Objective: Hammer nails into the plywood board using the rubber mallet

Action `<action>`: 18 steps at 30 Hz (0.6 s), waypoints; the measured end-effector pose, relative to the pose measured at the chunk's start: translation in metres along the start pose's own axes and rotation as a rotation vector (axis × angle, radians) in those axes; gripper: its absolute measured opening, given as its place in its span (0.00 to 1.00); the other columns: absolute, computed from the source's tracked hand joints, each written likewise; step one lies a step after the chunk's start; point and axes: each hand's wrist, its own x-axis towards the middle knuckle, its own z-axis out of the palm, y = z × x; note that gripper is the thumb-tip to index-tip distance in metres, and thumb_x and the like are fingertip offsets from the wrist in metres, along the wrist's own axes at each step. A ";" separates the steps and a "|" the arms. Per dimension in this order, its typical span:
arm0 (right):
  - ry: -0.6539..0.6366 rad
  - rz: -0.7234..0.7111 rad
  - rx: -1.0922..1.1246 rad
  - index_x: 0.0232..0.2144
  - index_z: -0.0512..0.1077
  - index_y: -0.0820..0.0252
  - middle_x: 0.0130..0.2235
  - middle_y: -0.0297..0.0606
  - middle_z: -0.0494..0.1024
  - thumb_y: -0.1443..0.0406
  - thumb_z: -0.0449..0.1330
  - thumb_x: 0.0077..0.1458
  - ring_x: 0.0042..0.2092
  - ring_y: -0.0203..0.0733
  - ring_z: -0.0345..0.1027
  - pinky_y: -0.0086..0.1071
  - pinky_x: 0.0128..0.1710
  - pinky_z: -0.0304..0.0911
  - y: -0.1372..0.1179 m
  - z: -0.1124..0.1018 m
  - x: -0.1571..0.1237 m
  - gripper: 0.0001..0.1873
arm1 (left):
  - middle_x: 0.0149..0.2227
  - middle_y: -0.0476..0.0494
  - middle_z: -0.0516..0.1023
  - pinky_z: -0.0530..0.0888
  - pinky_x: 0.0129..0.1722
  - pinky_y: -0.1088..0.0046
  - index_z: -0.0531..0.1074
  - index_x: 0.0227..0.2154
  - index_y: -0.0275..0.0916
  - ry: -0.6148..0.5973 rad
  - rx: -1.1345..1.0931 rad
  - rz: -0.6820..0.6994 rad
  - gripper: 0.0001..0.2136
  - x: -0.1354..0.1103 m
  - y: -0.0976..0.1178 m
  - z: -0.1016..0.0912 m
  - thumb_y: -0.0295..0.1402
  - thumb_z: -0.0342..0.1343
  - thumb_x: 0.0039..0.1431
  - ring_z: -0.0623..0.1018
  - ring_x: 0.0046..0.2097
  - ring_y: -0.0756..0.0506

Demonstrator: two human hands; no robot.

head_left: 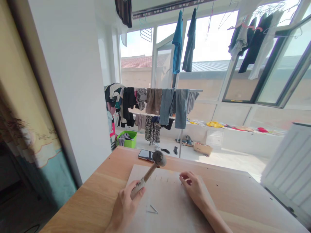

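My left hand (127,202) is wrapped round the pale lower grip of a hammer (151,171). Its wooden handle slants up to a rounded grey head, held above the far part of a pale board (170,207). Several thin nails (161,179) stand in a row in that board, just right of the handle. Over the board's right side, my right hand (193,187) is closed, with thumb and fingers curled together close to the row's right end. Whatever lies between those fingertips is too small to make out. Nearer to me, two loose nails (152,209) lie on the board.
The board lies on a wooden table (97,191). A phone (146,155) rests beyond the board, behind the hammer head. Past the table's far edge stand a clothes rack (194,90) with laundry and a green basket (131,139). A white ribbed panel (291,168) is at the right.
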 end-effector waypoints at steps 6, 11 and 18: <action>0.019 0.077 0.167 0.35 0.74 0.55 0.33 0.39 0.82 0.55 0.57 0.54 0.35 0.46 0.75 0.37 0.38 0.69 0.003 0.008 -0.002 0.12 | 0.38 0.48 0.83 0.71 0.39 0.77 0.77 0.43 0.44 0.002 -0.009 0.005 0.17 -0.002 0.004 0.000 0.47 0.49 0.62 0.81 0.41 0.45; -0.020 0.030 0.167 0.33 0.73 0.53 0.34 0.37 0.82 0.58 0.56 0.55 0.36 0.45 0.75 0.36 0.40 0.68 -0.009 0.012 -0.004 0.09 | 0.40 0.47 0.83 0.72 0.40 0.76 0.77 0.44 0.44 -0.001 0.007 0.007 0.18 -0.003 0.003 0.001 0.48 0.50 0.62 0.81 0.44 0.43; -0.102 -0.008 0.079 0.29 0.71 0.54 0.31 0.36 0.79 0.59 0.54 0.55 0.33 0.43 0.72 0.33 0.36 0.66 -0.011 0.011 -0.005 0.09 | 0.41 0.49 0.84 0.71 0.41 0.77 0.76 0.45 0.45 -0.017 0.021 0.021 0.17 -0.002 -0.002 0.005 0.48 0.50 0.63 0.81 0.44 0.45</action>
